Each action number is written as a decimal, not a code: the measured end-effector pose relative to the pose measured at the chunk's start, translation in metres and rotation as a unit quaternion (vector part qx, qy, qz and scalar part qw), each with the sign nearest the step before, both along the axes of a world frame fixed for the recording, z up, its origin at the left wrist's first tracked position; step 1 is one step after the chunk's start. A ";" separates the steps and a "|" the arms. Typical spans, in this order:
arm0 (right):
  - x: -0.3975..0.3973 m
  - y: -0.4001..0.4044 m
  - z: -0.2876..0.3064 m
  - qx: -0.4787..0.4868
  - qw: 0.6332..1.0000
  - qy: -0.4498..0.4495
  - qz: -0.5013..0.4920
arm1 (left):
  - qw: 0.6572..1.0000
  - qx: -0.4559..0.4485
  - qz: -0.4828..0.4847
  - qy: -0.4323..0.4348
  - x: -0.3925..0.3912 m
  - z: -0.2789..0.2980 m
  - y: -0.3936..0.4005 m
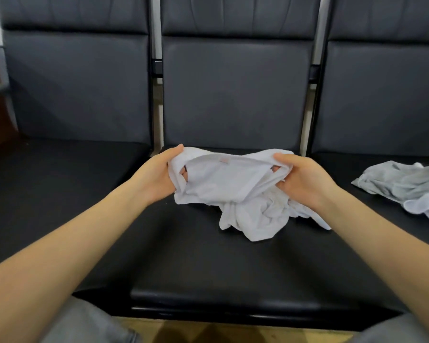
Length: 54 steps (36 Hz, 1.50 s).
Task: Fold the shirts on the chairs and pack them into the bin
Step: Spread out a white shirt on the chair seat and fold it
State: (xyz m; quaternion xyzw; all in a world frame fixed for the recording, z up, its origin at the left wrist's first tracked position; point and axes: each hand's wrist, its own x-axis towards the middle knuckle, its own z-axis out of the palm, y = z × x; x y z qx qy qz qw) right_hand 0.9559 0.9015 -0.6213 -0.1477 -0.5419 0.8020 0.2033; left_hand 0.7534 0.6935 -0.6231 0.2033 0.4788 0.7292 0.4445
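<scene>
Grey trouser knees [89, 325] sat nearest, below the smooth black padded middle seat [196, 263]. Left hand [159, 174] and right hand [300, 179] each gripped the soft, crumpled white shirt [233, 189] beside its collar, its hem bunched on the seat; the small pinkish neck label [224, 160] was unreadable. Grey shirt [401, 181] lay rumpled on the right seat.

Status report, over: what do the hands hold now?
Left hand and right hand both grip white shirt at neckline, unfolded, over middle seat. Grey shirt waits on right seat. Bin not in view.
</scene>
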 end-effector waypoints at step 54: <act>0.071 -0.056 0.466 0.101 0.880 0.417 -0.205 | 0.888 0.374 0.213 0.161 0.120 0.460 -0.013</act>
